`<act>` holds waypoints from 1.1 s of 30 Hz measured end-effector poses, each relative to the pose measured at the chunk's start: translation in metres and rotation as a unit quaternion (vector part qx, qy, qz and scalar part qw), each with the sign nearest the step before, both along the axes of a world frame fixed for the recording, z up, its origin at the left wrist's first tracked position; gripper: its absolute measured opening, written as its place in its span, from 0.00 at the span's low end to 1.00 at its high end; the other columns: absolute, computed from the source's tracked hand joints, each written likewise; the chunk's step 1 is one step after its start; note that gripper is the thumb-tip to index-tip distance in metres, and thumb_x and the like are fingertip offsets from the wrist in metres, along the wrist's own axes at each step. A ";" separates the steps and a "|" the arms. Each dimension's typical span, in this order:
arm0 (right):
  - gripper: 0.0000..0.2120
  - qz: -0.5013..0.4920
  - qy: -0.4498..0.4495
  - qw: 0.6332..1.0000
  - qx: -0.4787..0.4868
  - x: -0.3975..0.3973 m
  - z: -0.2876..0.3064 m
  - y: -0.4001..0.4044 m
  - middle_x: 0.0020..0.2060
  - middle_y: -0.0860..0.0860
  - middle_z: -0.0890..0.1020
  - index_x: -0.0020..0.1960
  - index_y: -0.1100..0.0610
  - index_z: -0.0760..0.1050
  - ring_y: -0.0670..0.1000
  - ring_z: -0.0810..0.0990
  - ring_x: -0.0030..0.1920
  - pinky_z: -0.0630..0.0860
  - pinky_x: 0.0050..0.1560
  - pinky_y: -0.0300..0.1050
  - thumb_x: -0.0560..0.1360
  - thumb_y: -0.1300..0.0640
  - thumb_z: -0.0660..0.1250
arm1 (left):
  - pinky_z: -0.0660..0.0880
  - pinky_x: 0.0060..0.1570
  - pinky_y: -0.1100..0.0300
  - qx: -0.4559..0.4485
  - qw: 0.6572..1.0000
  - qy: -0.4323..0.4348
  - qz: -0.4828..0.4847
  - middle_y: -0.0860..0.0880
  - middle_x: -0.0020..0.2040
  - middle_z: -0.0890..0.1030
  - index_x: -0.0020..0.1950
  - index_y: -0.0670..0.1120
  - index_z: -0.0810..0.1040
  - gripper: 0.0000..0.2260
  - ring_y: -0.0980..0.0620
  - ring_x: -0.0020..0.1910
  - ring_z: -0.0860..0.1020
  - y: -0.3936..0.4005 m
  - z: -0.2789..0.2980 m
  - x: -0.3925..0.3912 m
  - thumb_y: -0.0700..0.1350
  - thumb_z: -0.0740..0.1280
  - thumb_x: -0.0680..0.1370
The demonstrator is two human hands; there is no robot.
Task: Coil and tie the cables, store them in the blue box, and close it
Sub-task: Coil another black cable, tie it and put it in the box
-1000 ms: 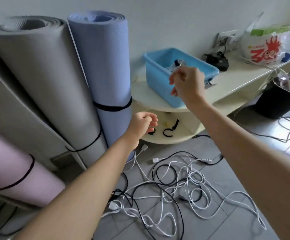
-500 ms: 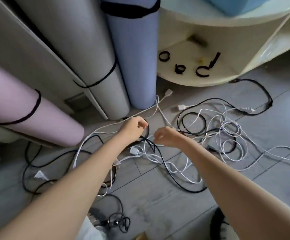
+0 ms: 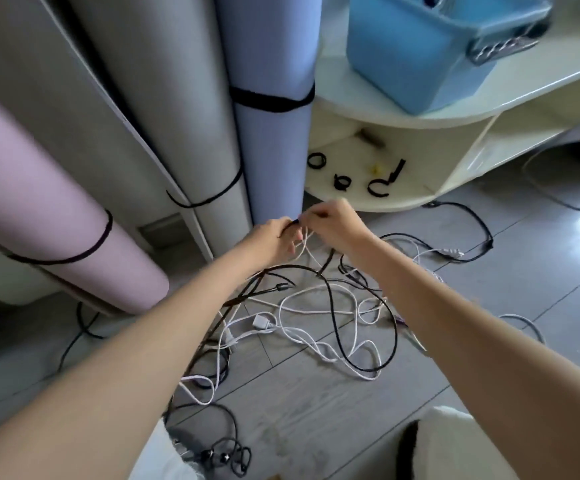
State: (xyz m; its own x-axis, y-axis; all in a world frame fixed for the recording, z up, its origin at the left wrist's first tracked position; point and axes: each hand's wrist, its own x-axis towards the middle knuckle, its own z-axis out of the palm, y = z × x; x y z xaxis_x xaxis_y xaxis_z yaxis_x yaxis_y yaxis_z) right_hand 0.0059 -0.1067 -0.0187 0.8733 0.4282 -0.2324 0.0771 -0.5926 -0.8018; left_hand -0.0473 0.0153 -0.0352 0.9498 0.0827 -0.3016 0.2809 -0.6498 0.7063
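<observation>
Two hands meet low over the floor, just in front of the blue mat roll (image 3: 267, 140). The left hand (image 3: 274, 237) curls its fingers round what looks like a dark cable end with white strands hanging from it, and the right hand (image 3: 333, 225) pinches at the same spot, fingertips almost touching the left; exactly which cable each one has is too blurred to tell. Below them the tangle of cables (image 3: 316, 306), black and white, sprawls across the tiles, loops crossing each other, a white plug (image 3: 262, 322) lying in the middle.

The step in hand seems to be picking out one cable to start a coil. To do it well, the person wants a firm hold on the plug end with one hand while the other draws the line free slowly, lifting it over crossing loops, not yanking, since a hard pull would likely tighten the knots. Even loops make tying easier.

The black ties (image 3: 342, 181) wait on the lower shelf (image 3: 402, 199), within reach. The blue box (image 3: 413, 57) sits open on the shelf top, well above the pile, with most cables not yet stored
</observation>
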 end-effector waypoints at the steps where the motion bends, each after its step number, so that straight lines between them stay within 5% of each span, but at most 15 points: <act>1: 0.12 -0.019 -0.009 0.999 0.025 -0.002 0.022 -0.004 0.27 0.55 0.65 0.37 0.70 0.77 0.46 0.60 0.26 0.58 0.29 0.41 0.75 0.62 0.64 | 0.70 0.46 0.57 -0.007 1.000 -0.023 0.001 0.52 0.33 0.76 0.40 0.50 0.74 0.14 0.51 0.38 0.75 0.000 0.016 -0.001 0.51 0.55 0.82; 5: 0.21 -0.067 -0.033 0.987 0.140 -0.026 0.116 -0.022 0.21 0.47 0.61 0.26 0.53 0.76 0.48 0.57 0.27 0.55 0.29 0.40 0.77 0.62 0.63 | 0.65 0.41 0.59 -0.013 0.993 -0.117 -0.015 0.52 0.30 0.73 0.35 0.52 0.70 0.17 0.58 0.32 0.71 -0.005 0.085 -0.019 0.51 0.53 0.82; 8: 0.14 -0.096 -0.054 0.966 0.232 -0.047 0.174 -0.036 0.21 0.45 0.61 0.35 0.57 0.78 0.44 0.58 0.22 0.56 0.25 0.37 0.78 0.62 0.61 | 0.65 0.38 0.60 -0.005 0.987 -0.160 -0.006 0.51 0.29 0.73 0.33 0.49 0.71 0.18 0.57 0.31 0.71 -0.009 0.123 -0.036 0.48 0.53 0.81; 14: 0.13 -0.134 -0.077 0.927 0.342 -0.075 0.225 -0.057 0.25 0.48 0.61 0.38 0.57 0.77 0.42 0.59 0.20 0.58 0.22 0.34 0.79 0.62 0.59 | 0.67 0.39 0.59 0.039 0.969 -0.239 0.039 0.51 0.27 0.70 0.31 0.49 0.67 0.19 0.55 0.28 0.70 -0.020 0.167 -0.066 0.47 0.53 0.82; 18: 0.09 -0.130 -0.124 0.982 0.058 -0.076 0.207 -0.066 0.35 0.52 0.74 0.38 0.54 0.75 0.47 0.68 0.31 0.66 0.32 0.41 0.76 0.59 0.61 | 0.57 0.34 0.59 0.056 0.935 -0.326 0.130 0.53 0.27 0.66 0.30 0.50 0.64 0.19 0.53 0.28 0.66 -0.012 0.182 -0.077 0.45 0.56 0.82; 20: 0.05 -0.053 -0.151 0.983 -0.095 -0.081 0.193 -0.067 0.45 0.53 0.74 0.50 0.58 0.75 0.51 0.72 0.42 0.68 0.39 0.43 0.75 0.60 0.63 | 0.56 0.34 0.58 0.089 0.938 -0.317 0.107 0.51 0.27 0.67 0.31 0.49 0.64 0.18 0.49 0.29 0.67 -0.015 0.185 -0.084 0.44 0.57 0.82; 22: 0.15 0.032 -0.201 0.969 -0.137 -0.090 0.187 -0.060 0.47 0.52 0.73 0.60 0.60 0.70 0.51 0.71 0.46 0.65 0.40 0.39 0.74 0.62 0.63 | 0.56 0.34 0.58 0.128 0.947 -0.290 0.053 0.46 0.31 0.73 0.34 0.45 0.70 0.16 0.44 0.34 0.71 -0.028 0.187 -0.086 0.45 0.57 0.82; 26: 0.15 0.078 -0.182 0.980 -0.037 -0.098 0.201 -0.045 0.41 0.53 0.77 0.57 0.57 0.76 0.50 0.74 0.39 0.66 0.30 0.35 0.71 0.64 0.66 | 0.57 0.36 0.60 0.165 0.954 -0.250 -0.038 0.38 0.47 0.79 0.54 0.38 0.76 0.13 0.41 0.47 0.75 -0.048 0.186 -0.082 0.43 0.55 0.82; 30: 0.03 -0.016 -0.014 0.993 0.115 -0.091 0.204 -0.053 0.29 0.52 0.71 0.40 0.58 0.79 0.48 0.65 0.31 0.61 0.31 0.38 0.71 0.65 0.69 | 0.60 0.33 0.61 0.141 0.962 -0.231 -0.043 0.53 0.31 0.70 0.42 0.45 0.72 0.13 0.50 0.34 0.70 -0.040 0.181 -0.080 0.45 0.54 0.83; 33: 0.06 -0.151 -0.007 0.952 0.267 -0.080 0.215 -0.069 0.34 0.50 0.75 0.39 0.55 0.77 0.44 0.69 0.33 0.66 0.32 0.33 0.72 0.65 0.68 | 0.63 0.31 0.68 0.099 0.974 -0.202 -0.014 0.54 0.29 0.68 0.34 0.47 0.70 0.17 0.58 0.29 0.67 -0.026 0.171 -0.076 0.45 0.54 0.82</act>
